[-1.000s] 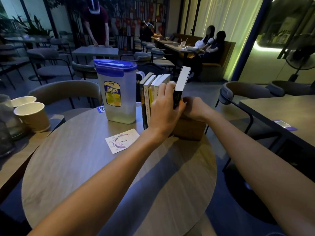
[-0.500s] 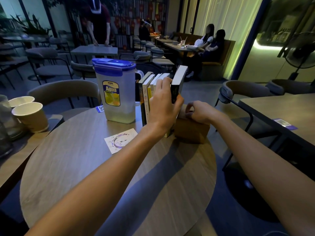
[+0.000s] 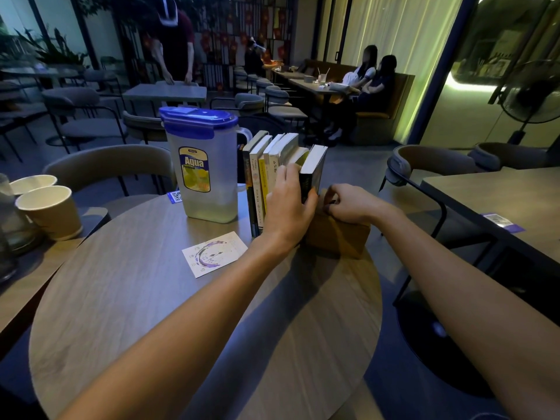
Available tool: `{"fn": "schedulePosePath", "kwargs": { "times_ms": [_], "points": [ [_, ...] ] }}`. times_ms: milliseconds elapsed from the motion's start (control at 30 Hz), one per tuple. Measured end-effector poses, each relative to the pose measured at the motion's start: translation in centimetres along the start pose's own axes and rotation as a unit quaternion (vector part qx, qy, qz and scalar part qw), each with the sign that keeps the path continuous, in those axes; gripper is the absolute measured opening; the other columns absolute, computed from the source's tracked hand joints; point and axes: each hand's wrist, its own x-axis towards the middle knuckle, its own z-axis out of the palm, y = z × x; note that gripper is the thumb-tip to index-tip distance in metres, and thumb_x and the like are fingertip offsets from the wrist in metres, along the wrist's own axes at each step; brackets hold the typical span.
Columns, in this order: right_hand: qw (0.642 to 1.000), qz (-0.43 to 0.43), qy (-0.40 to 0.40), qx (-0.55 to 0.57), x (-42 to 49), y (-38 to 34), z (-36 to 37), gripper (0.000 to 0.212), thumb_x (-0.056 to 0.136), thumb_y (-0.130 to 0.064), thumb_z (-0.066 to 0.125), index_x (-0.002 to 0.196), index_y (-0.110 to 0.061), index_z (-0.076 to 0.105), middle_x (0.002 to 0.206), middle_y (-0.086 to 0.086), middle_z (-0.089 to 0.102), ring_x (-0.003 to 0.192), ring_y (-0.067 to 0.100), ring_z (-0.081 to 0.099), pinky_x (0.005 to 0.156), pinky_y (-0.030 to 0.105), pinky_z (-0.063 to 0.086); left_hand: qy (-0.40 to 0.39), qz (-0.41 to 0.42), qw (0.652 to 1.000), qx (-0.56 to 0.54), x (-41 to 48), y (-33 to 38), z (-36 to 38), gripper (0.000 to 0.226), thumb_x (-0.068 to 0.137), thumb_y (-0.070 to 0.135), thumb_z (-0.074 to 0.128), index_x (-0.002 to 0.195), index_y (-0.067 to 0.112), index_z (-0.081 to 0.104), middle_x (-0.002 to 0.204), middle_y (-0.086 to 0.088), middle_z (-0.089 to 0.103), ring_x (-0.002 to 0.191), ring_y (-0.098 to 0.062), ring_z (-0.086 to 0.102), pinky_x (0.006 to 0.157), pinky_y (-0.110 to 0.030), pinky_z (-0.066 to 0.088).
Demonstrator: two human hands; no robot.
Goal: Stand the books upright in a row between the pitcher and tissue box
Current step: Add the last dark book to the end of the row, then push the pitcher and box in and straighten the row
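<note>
Final seating step: left hand (image 3: pixel 288 207) grips the black-spined last book (image 3: pixel 312 174) mid-frame, right hand (image 3: pixel 348 204) fisted on the brown wooden tissue box (image 3: pixel 339 237); next, close gap toward the blue-lidded clear plastic pitcher (image 3: pixel 203 165).

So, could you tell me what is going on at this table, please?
A person is lining up books upright on a round table, between a plastic pitcher and a brown tissue box. The left hand grips the dark book at the row's right end, which leans slightly. The right hand rests closed on top of the tissue box. A card lies flat near the pitcher.
</note>
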Motion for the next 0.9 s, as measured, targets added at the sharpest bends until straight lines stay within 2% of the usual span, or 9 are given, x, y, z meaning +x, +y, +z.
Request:
{"fn": "schedulePosePath", "kwargs": {
  "times_ms": [67,233,333,433,533,600,733,800,900],
  "points": [
    [1.000,-0.011,-0.008,0.017,0.0,0.3,0.1,0.019,0.096,-0.022,0.062,0.114,-0.026,0.056,0.106,0.000,0.061,0.091,0.016,0.060,0.067,0.027,0.047,-0.005,0.001,1.000,0.003,-0.1,-0.3,0.1,0.035,0.092,0.019,0.065,0.122,0.010,0.050,0.115,-0.006,0.054,0.101,-0.008,0.050,0.078,-0.020,0.047],
    [0.997,-0.026,-0.059,0.047,-0.5,1.1,-0.7,0.012,0.100,-0.021,0.058,0.100,-0.033,0.056,0.106,-0.007,0.057,0.094,0.011,0.057,0.068,0.025,0.044,-0.044,-0.025,0.999,-0.009,-0.8,-1.3,0.4,0.044,0.091,0.019,0.068,0.130,0.014,0.048,0.125,-0.004,0.054,0.117,-0.013,0.051,0.095,-0.029,0.045],
    [0.997,-0.021,-0.052,0.046,-0.6,0.7,-0.4,0.021,0.100,-0.016,0.056,0.119,-0.023,0.058,0.114,-0.003,0.057,0.104,0.016,0.057,0.079,0.029,0.047,-0.070,-0.016,0.997,-0.030,-1.3,-1.7,-0.1,0.052,0.090,0.015,0.067,0.136,0.018,0.044,0.130,-0.005,0.054,0.121,-0.014,0.051,0.097,-0.026,0.043],
    [0.999,-0.011,-0.019,0.041,-0.7,-0.2,0.0,0.028,0.100,-0.014,0.053,0.127,-0.016,0.055,0.120,0.005,0.061,0.110,0.023,0.058,0.089,0.037,0.050,-0.070,-0.008,0.996,-0.045,-1.7,-2.7,-1.6,0.043,0.091,0.015,0.067,0.130,0.019,0.050,0.112,0.000,0.061,0.101,-0.007,0.060,0.086,-0.023,0.054],
    [0.999,-0.008,0.002,0.045,-0.6,-1.0,0.5,0.023,0.100,-0.023,0.056,0.122,-0.016,0.054,0.116,0.008,0.062,0.104,0.024,0.058,0.077,0.032,0.048,-0.035,-0.027,0.998,-0.048,-1.9,-4.3,-3.7,0.018,0.093,0.020,0.066,0.110,0.017,0.061,0.090,0.008,0.062,0.078,0.000,0.062,0.066,-0.015,0.054],
    [0.999,-0.010,0.013,0.049,-0.6,-1.4,0.8,0.021,0.099,-0.032,0.057,0.114,-0.019,0.051,0.109,0.005,0.061,0.096,0.022,0.056,0.065,0.029,0.040,-0.007,-0.063,0.996,-0.062,-2.0,-5.8,-5.2,0.007,0.094,0.020,0.065,0.101,0.017,0.064,0.085,0.008,0.063,0.074,0.000,0.062,0.060,-0.011,0.050],
    [0.998,-0.013,0.016,0.056,-0.9,-1.6,0.9,0.028,0.096,-0.041,0.060,0.113,-0.020,0.051,0.103,0.002,0.062,0.094,0.020,0.058,0.066,0.031,0.041,0.050,-0.168,0.983,-0.061,-1.4,-10.1,-8.9,0.008,0.094,0.015,0.060,0.100,0.020,0.059,0.086,0.011,0.061,0.078,-0.002,0.061,0.057,-0.006,0.045],
    [0.998,-0.009,0.016,0.059,-1.1,-1.6,0.9,0.031,0.095,-0.041,0.061,0.115,-0.020,0.052,0.104,0.002,0.062,0.095,0.020,0.059,0.065,0.030,0.042,0.090,-0.243,0.962,-0.089,-0.8,-12.7,-10.7,0.018,0.091,0.014,0.061,0.108,0.018,0.056,0.091,0.007,0.060,0.082,-0.006,0.059,0.056,-0.008,0.044],
    [0.998,0.004,0.020,0.052,-1.3,-1.7,1.2,0.032,0.095,-0.033,0.059,0.123,-0.019,0.051,0.109,0.004,0.063,0.099,0.023,0.059,0.075,0.035,0.049,0.088,-0.336,0.926,-0.146,0.5,-15.8,-12.6,0.052,0.088,0.014,0.068,0.133,0.017,0.044,0.109,-0.005,0.056,0.090,-0.012,0.056,0.070,-0.021,0.048]
  ]
}}
